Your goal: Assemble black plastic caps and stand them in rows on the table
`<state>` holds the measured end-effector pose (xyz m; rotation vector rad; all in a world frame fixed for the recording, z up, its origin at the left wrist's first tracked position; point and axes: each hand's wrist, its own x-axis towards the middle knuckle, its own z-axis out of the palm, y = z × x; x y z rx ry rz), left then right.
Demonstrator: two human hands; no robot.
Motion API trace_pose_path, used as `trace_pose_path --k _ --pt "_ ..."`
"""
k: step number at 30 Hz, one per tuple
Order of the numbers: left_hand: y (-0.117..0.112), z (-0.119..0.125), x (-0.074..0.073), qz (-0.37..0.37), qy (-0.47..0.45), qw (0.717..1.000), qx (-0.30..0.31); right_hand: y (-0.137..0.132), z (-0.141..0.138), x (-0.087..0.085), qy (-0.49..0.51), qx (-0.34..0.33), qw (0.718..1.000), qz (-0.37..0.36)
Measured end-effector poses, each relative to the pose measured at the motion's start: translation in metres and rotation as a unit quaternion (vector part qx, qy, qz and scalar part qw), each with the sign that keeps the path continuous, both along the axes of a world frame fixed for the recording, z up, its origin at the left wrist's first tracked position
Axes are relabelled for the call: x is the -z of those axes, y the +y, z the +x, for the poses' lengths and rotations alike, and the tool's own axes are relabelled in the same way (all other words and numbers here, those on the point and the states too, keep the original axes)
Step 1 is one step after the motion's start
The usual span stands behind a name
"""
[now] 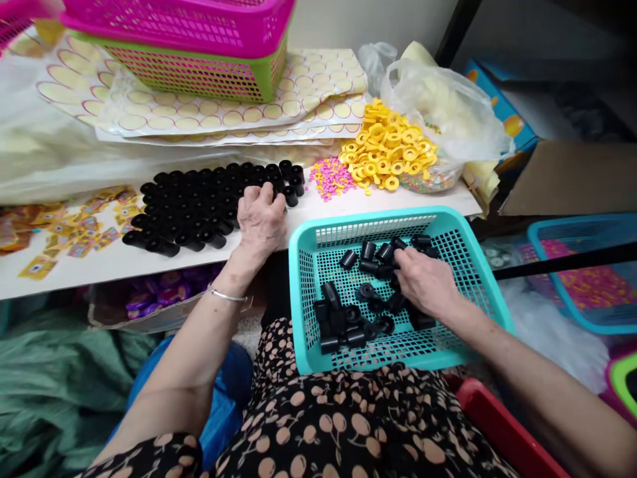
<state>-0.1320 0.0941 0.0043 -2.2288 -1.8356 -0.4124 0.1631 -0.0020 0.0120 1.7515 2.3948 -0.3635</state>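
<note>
Landmark: turquoise basket (298, 282); it looks propped on the patterned lap, though the underside is hidden; loose black tubes (369, 267) and black ring-shaped pieces (365, 291) lie jumbled inside it; standing black tubes (194, 206) fill a packed block left of the basket, on the white surface (318, 210).

Left hand (261, 216): left of the basket, fingers curled narrow at the right end of the block; can't tell if there's a tube in the grip; right hand (428, 282): inside the basket at its right part, fingers bent in among the tubes; grip hidden, so can't tell if it holds one.

Main risk, my read: toppling; tubes stand tight together, so one sideways knock from the left knuckles could tip several; the front row, left of the basket, sits close to the surface's edge, so a dragged forearm could send some off.

Second: basket tilt; a lap shift or the right hand pressing its side could spill the load.

Third: mixing; pink and orange beads (332, 178) and yellow rings (388, 149) lie loose just beyond the basket's far rim; a wide sweep or a rolling tube could scatter them, maybe into the basket.
</note>
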Motion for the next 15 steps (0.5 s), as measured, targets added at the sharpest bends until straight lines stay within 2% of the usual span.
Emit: trace_pose_path --k 2,4,5,7,9,10,11,12,13,15 --pt "-0.015 0.006 -0.009 0.030 -0.049 0.998 0.029 -0.006 -0.002 -0.005 0.050 -0.074 0.996 -0.004" --pt "-0.035 0.017 -0.020 0.014 -0.104 0.991 0.085 -0.018 -0.011 -0.007 0.110 -0.196 0.973 -0.045" --pt "-0.048 0.024 -0.025 -0.029 -0.123 0.984 0.126 -0.023 -0.018 -0.006 0.124 -0.248 0.958 -0.067" --pt "-0.075 0.039 -0.032 -0.181 -0.118 0.950 0.226 -0.029 -0.029 -0.001 0.105 -0.303 0.943 -0.086" --pt "-0.100 0.055 -0.032 -0.332 -0.060 0.886 0.319 -0.024 -0.032 0.005 0.058 -0.302 0.950 -0.059" --pt "-0.110 0.061 -0.030 -0.374 -0.033 0.860 0.345 -0.018 -0.028 0.006 0.035 -0.287 0.957 -0.037" --pt "-0.117 0.067 -0.027 -0.391 -0.016 0.848 0.358 -0.010 -0.021 0.007 0.018 -0.263 0.965 -0.012" --pt "-0.121 0.072 -0.024 -0.389 -0.007 0.850 0.355 -0.002 -0.011 0.006 0.009 -0.229 0.973 0.016" --pt "-0.123 0.076 -0.021 -0.370 -0.003 0.866 0.337 0.005 0.001 0.004 0.009 -0.192 0.980 0.043" --pt "-0.118 0.080 -0.017 -0.301 0.010 0.914 0.271 0.015 0.027 -0.001 0.038 -0.123 0.987 0.097"
